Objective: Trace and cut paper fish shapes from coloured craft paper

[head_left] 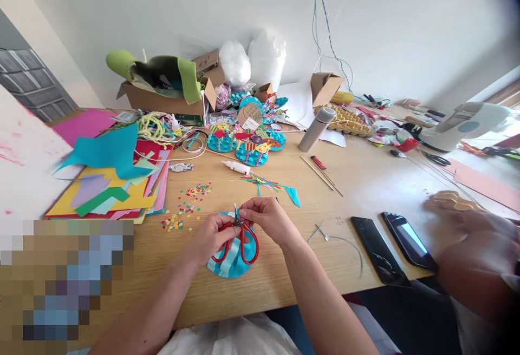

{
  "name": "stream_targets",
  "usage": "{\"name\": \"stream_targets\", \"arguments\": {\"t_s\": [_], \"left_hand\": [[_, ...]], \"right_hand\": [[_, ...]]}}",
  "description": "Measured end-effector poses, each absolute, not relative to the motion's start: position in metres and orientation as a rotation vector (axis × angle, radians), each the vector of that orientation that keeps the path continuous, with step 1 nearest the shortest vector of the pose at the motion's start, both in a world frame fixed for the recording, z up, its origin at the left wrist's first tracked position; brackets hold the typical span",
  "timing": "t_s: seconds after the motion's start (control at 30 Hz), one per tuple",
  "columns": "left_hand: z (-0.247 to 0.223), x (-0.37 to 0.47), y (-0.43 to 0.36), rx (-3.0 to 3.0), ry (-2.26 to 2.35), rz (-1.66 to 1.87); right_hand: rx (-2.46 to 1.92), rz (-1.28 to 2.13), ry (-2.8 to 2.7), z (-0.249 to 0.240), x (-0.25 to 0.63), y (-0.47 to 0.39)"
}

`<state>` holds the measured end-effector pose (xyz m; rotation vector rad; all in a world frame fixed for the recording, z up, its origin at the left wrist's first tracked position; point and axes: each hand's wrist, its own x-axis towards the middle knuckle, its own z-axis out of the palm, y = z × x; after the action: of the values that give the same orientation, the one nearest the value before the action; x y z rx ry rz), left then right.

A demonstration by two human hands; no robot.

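Note:
Red-handled scissors (245, 247) point away from me, blades upward in the view, over a round blue paper piece (231, 271) with wavy lighter strips. My left hand (212, 238) is closed on the scissors, its fingers around the left handle near the pivot. Beside the blades, my right hand (264, 217) is closed in a pinch, thumb and fingertips touching or nearly touching the scissors. Whatever lies between those fingertips is too small to tell. Confetti-like paper bits (179, 219) are scattered to the left. Thin paper strips (266, 183) and a white glue bottle (236, 167) lie beyond my hands.
Coloured paper sheets (109, 192) are stacked at left. Decorated blue paper crafts (252, 152) and a grey flask (317, 130) stand farther back. Two phones, one black (377, 249) and one lit (408, 241), lie at right, near another person's blurred arm (471, 257). A sewing machine (467, 122) stands beyond.

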<state>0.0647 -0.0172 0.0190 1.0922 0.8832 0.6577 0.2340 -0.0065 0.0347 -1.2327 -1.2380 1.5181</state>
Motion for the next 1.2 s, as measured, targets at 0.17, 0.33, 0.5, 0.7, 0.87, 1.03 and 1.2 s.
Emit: {"name": "stream_targets", "arguments": {"t_s": [0.17, 0.33, 0.5, 0.7, 0.87, 1.03, 1.2], "left_hand": [[0.020, 0.064, -0.016, 1.146, 0.883, 0.635], [0.017, 0.065, -0.015, 1.205, 0.909, 0.670], [0.017, 0.066, -0.015, 1.272, 0.897, 0.656], [0.017, 0.065, -0.014, 1.278, 0.892, 0.624], [0.015, 0.064, -0.014, 1.307, 0.912, 0.608], [0.012, 0.062, -0.013, 1.386, 0.975, 0.567], [0.017, 0.050, -0.007, 1.254, 0.947, 0.568]], "right_hand": [[-1.356, 1.245, -1.278, 0.032, 0.237, -0.006], [-1.314, 0.766, -1.693, 0.038, 0.238, -0.016], [-1.217, 0.533, -1.946, 0.041, 0.237, -0.020], [-1.210, 0.364, -2.036, 0.044, 0.236, -0.018], [-1.178, 0.188, -2.123, 0.047, 0.231, -0.021], [-1.124, 0.190, -2.040, 0.046, 0.232, -0.015], [-1.288, 0.183, -1.836, 0.032, 0.256, 0.005]]}}
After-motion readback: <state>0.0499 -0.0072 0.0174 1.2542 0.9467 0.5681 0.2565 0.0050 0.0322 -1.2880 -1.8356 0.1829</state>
